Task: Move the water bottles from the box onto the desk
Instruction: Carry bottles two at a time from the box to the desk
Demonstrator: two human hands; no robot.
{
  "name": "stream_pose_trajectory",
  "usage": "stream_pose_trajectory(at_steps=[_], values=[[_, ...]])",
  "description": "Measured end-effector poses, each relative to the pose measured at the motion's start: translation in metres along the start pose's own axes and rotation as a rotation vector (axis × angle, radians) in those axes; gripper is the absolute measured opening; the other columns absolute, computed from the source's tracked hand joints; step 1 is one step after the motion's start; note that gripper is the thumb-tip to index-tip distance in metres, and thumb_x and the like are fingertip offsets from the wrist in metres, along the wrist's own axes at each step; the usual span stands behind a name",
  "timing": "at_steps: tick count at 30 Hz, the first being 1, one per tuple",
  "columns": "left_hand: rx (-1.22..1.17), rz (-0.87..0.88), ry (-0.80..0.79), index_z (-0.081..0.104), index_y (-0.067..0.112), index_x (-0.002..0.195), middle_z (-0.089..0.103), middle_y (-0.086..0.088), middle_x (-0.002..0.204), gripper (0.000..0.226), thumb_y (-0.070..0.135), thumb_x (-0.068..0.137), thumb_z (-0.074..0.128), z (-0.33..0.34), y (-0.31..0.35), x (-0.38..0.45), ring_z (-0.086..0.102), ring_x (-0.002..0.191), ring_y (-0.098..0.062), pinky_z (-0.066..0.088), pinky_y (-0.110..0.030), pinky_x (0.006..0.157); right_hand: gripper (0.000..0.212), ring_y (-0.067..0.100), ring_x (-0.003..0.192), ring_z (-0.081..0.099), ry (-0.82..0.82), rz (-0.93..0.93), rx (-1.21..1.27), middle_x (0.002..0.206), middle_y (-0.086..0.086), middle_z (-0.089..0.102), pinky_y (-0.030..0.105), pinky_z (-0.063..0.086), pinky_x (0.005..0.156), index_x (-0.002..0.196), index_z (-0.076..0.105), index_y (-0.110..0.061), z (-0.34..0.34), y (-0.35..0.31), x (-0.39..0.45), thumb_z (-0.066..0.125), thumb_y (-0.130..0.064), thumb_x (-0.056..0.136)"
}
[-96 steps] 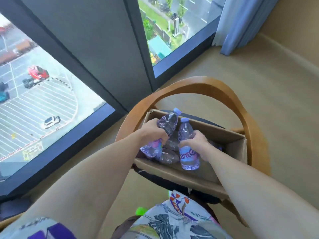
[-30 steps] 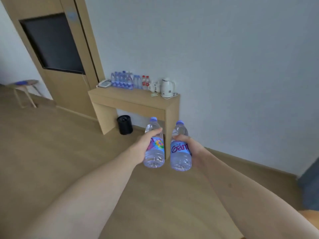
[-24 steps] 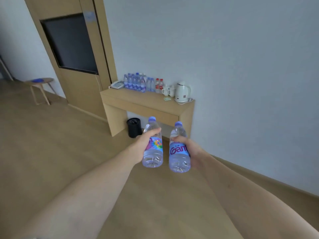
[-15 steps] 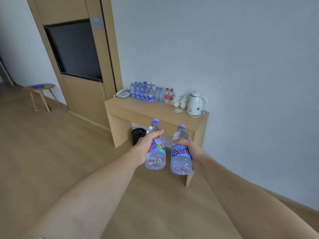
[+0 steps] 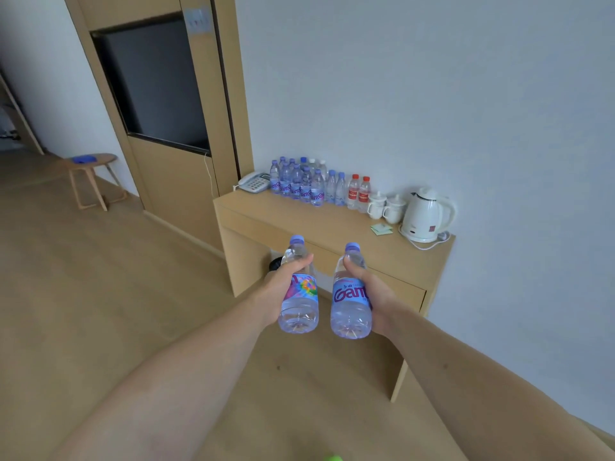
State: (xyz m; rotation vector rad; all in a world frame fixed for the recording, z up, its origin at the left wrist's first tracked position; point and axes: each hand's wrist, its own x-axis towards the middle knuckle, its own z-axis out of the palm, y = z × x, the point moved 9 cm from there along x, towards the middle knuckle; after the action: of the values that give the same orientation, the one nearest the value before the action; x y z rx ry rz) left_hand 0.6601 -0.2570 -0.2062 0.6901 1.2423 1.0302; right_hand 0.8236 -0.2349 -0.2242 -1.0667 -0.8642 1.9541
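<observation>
My left hand [image 5: 283,287] grasps a clear plastic water bottle with a multicoloured label [image 5: 298,287] around its upper body, thumb across the shoulder. My right hand [image 5: 374,296] grasps a second clear plastic water bottle with a blue label and purple lettering [image 5: 351,294] the same way. Both bottles are upright, side by side, apart, held in the air in front of the light wooden desk [image 5: 299,221], not on it.

Hard to make out: the fingers of both hands are behind the bottles. A dark round object [image 5: 275,263] under the desk is largely covered by my left hand. The cardboard box is out of frame.

On the desk, at 12 o'clock from my hands, stands a cluster of blue-capped bottles [image 5: 299,183]; two red-capped bottles [image 5: 359,193] at 1 o'clock; two white lidded mugs [image 5: 386,205] and a white electric kettle [image 5: 426,215] at 2 o'clock; a grey telephone [image 5: 254,183] at 11 o'clock.

Compared with half a second ago, the desk fills more of the view and sits nearer to the bottles; my grip on each is unchanged.
</observation>
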Motion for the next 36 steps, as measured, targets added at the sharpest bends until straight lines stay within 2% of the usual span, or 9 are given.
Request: stream_pose_trajectory(at_steps=[4, 7, 11, 15, 19, 21, 26, 31, 36], values=[[-0.031, -0.001, -0.006, 0.062, 0.006, 0.114, 0.062, -0.018, 0.107, 0.064, 0.057, 0.08, 0.08, -0.004, 0.036, 0.072, 0.061, 0.097, -0.033, 0.051, -0.045, 0.095, 0.056, 0.024, 0.061, 0.068, -0.039, 0.001, 0.114, 0.074, 0.01, 0.067, 0.036, 0.059, 0.059, 0.101, 0.061, -0.009, 0.002, -0.037, 0.079, 0.08, -0.056, 0.076], [-0.022, -0.014, -0.016, 0.061, 0.005, 0.116, 0.062, -0.021, 0.109, 0.072, 0.062, 0.076, 0.079, 0.002, 0.072, 0.125, 0.061, 0.1, -0.036, 0.048, -0.052, 0.107, 0.052, 0.023, 0.061, 0.065, -0.081, 0.02, 0.14, 0.075, 0.01, 0.063, 0.036, 0.059, 0.06, 0.097, 0.06, -0.009, 0.004, -0.071, 0.132, 0.075, -0.057, 0.082], [-0.026, 0.009, -0.026, 0.062, 0.006, 0.114, 0.067, -0.017, 0.097, 0.082, 0.069, 0.066, 0.08, 0.011, 0.118, 0.187, 0.068, 0.085, -0.032, 0.057, -0.043, 0.085, 0.049, 0.021, 0.064, 0.063, -0.132, 0.001, 0.097, 0.078, 0.007, 0.062, 0.035, 0.059, 0.062, 0.096, 0.06, -0.01, 0.004, -0.12, 0.196, 0.073, -0.056, 0.085], [-0.029, -0.052, -0.064, 0.064, 0.005, 0.118, 0.072, -0.016, 0.094, 0.085, 0.076, 0.072, 0.074, 0.011, 0.134, 0.241, 0.072, 0.084, -0.032, 0.06, -0.042, 0.079, 0.054, 0.025, 0.065, 0.068, -0.084, 0.05, 0.072, 0.076, 0.011, 0.066, 0.039, 0.06, 0.063, 0.097, 0.065, -0.008, -0.004, -0.139, 0.25, 0.077, -0.058, 0.08], [-0.083, -0.095, -0.032, 0.066, 0.005, 0.101, 0.072, -0.014, 0.076, 0.074, 0.077, 0.085, 0.06, -0.002, 0.148, 0.293, 0.072, 0.066, -0.029, 0.059, -0.035, 0.063, 0.053, 0.028, 0.067, 0.069, -0.041, 0.084, 0.03, 0.078, 0.013, 0.068, 0.041, 0.06, 0.066, 0.102, 0.063, -0.008, -0.012, -0.146, 0.3, 0.081, -0.05, 0.077], [-0.072, -0.11, -0.023, 0.068, 0.005, 0.103, 0.073, -0.016, 0.079, 0.072, 0.074, 0.086, 0.061, -0.011, 0.156, 0.322, 0.073, 0.068, -0.03, 0.061, -0.036, 0.066, 0.052, 0.029, 0.068, 0.07, -0.031, 0.083, 0.021, 0.079, 0.014, 0.068, 0.042, 0.06, 0.067, 0.101, 0.063, -0.008, -0.013, -0.15, 0.327, 0.081, -0.05, 0.076], [-0.004, -0.107, -0.041, 0.065, 0.006, 0.124, 0.073, -0.022, 0.106, 0.072, 0.066, 0.083, 0.071, -0.033, 0.184, 0.407, 0.073, 0.097, -0.038, 0.058, -0.05, 0.093, 0.056, 0.03, 0.068, 0.07, 0.039, 0.074, 0.008, 0.082, 0.016, 0.069, 0.042, 0.06, 0.066, 0.102, 0.064, -0.009, -0.02, -0.165, 0.397, 0.086, -0.05, 0.07], [0.145, -0.085, -0.081, 0.055, 0.011, 0.133, 0.067, -0.017, 0.125, 0.073, 0.064, 0.085, 0.071, -0.053, 0.229, 0.49, 0.074, 0.102, -0.032, 0.06, -0.039, 0.074, 0.046, 0.028, 0.062, 0.071, 0.181, 0.001, 0.045, 0.075, 0.014, 0.071, 0.038, 0.059, 0.057, 0.099, 0.068, -0.007, -0.03, -0.199, 0.466, 0.084, -0.042, 0.074], [0.252, -0.08, -0.222, 0.07, 0.013, 0.123, 0.079, -0.008, 0.109, 0.056, 0.054, 0.084, 0.077, -0.055, 0.273, 0.559, 0.077, 0.098, -0.031, 0.063, -0.045, 0.086, 0.053, 0.028, 0.062, 0.071, 0.316, -0.046, 0.101, 0.077, 0.012, 0.072, 0.039, 0.058, 0.058, 0.101, 0.069, -0.008, -0.036, -0.228, 0.523, 0.088, -0.043, 0.065]])
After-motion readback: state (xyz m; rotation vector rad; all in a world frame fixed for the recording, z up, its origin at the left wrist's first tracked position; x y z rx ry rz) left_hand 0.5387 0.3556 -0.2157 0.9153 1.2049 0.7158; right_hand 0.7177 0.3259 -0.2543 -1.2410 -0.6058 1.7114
